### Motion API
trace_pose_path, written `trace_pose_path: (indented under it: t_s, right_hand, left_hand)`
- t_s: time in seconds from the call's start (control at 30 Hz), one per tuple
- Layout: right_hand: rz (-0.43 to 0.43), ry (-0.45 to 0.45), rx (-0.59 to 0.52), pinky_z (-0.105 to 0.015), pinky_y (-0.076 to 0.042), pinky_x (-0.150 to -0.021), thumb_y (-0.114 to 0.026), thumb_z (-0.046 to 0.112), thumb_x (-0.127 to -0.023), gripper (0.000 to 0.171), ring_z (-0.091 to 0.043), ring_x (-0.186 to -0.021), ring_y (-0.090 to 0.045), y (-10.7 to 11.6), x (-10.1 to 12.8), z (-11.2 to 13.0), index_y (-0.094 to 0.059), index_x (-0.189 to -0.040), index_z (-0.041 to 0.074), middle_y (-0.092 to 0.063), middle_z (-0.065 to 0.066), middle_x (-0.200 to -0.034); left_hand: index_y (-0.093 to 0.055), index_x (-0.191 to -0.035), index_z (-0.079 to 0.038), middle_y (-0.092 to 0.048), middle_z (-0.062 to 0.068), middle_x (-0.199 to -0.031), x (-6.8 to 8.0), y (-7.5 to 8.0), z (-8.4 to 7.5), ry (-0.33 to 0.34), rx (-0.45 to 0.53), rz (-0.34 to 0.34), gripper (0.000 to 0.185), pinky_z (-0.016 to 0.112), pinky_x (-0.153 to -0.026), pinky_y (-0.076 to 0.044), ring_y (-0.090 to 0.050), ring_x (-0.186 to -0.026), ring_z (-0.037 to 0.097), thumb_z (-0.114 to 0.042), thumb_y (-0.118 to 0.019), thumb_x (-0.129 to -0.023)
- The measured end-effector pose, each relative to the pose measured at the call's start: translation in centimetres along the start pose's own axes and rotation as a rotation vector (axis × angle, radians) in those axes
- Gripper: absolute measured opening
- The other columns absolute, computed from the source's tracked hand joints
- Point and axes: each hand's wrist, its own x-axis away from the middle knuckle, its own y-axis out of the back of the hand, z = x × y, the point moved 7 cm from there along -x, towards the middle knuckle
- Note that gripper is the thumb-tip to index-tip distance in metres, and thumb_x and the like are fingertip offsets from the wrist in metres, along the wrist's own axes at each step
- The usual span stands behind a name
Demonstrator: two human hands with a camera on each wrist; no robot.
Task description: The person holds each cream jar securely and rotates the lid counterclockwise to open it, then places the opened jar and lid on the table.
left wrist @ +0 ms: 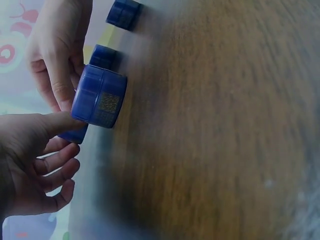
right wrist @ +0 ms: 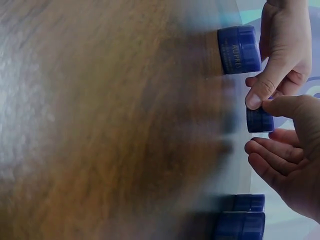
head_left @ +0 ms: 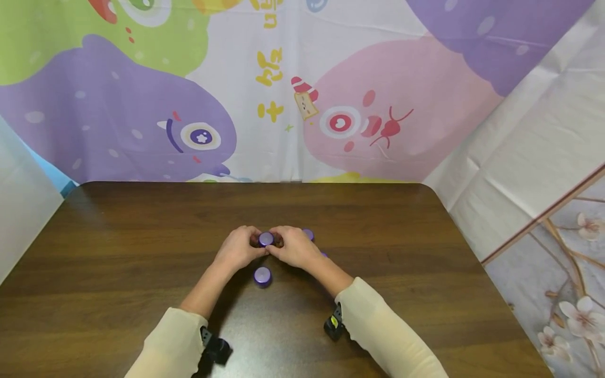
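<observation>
At the middle of the dark brown wooden tabletop (head_left: 118,262), we see the left hand (head_left: 238,249) and right hand (head_left: 295,247) meet around one small round purple plastic jar (head_left: 266,239), each pinching it between thumb and curled fingers, raised just off the wood. A second purple jar (head_left: 262,275) stands just nearer the person than the held jar. Another purple jar (head_left: 308,234) peeks out beyond the right hand.

Four small round purple plastic jars show on the table: one (head_left: 266,239) pinched between the two hands, one (head_left: 262,276) just nearer than them, two (head_left: 308,234) partly hidden behind the right hand (head_left: 295,247).
</observation>
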Motion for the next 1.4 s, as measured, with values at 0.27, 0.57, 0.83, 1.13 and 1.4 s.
trace_pose_path:
  t_s: [0.27, 0.57, 0.83, 1.13, 1.4]
  right_hand:
    - [0.018, 0.068, -0.005, -0.016, -0.046, -0.068, -0.068, 0.024, -0.085, 0.038, -0.009, -0.081, -0.055, 0.6, 0.2, 0.7, -0.061, -0.117, 0.005, -0.061, -0.003, -0.095]
    - [-0.016, 0.134, 0.032, -0.015, -0.043, -0.063, -0.066, 0.028, -0.085, 0.031, -0.008, -0.075, -0.052, 1.4, 0.6, 1.7, -0.063, -0.107, 0.007, -0.057, 0.000, -0.086]
    - [0.017, 0.227, 0.074, -0.015, -0.042, -0.063, -0.063, 0.028, -0.087, 0.026, -0.007, -0.074, -0.050, 2.5, 1.4, 2.8, -0.063, -0.106, 0.012, -0.056, 0.002, -0.086]
    - [0.030, 0.316, 0.030, -0.019, -0.045, -0.068, -0.065, 0.020, -0.084, 0.026, -0.016, -0.081, -0.056, 4.2, 2.4, 3.7, -0.061, -0.108, 0.010, -0.056, -0.003, -0.090]
    - [0.085, 0.187, 0.035, -0.021, -0.049, -0.073, -0.063, 0.033, -0.088, 0.049, -0.016, -0.086, -0.059, 4.8, 2.8, 3.8, -0.055, -0.128, 0.007, -0.058, -0.005, -0.103]
  left_hand:
    - [-0.064, -0.106, -0.005, -0.062, 0.009, -0.097, 0.5, 0.4, -0.8, -0.064, -0.004, 0.005, 0.040, 0.040, -0.079, -0.047, -0.058, -0.091, 0.024, -0.023, -0.078, -0.074]
    - [-0.065, -0.104, -0.003, -0.062, 0.009, -0.095, 1.2, 0.8, -1.0, -0.129, 0.012, -0.045, 0.039, 0.034, -0.072, -0.046, -0.057, -0.084, 0.022, -0.026, -0.077, -0.075]
    - [-0.065, -0.101, -0.003, -0.061, 0.007, -0.092, 2.2, 1.6, -1.9, -0.247, 0.074, -0.103, 0.035, 0.034, -0.075, -0.048, -0.058, -0.087, 0.020, -0.020, -0.076, -0.074]
    - [-0.065, -0.103, -0.003, -0.059, 0.005, -0.093, 3.1, 2.3, -3.4, -0.292, 0.096, -0.113, 0.034, 0.035, -0.078, -0.051, -0.059, -0.089, 0.021, -0.017, -0.078, -0.074]
    - [-0.063, -0.102, -0.001, -0.059, 0.009, -0.094, 3.7, 2.8, -3.7, -0.216, 0.103, -0.131, 0.036, 0.037, -0.077, -0.052, -0.060, -0.087, 0.023, -0.019, -0.078, -0.075]
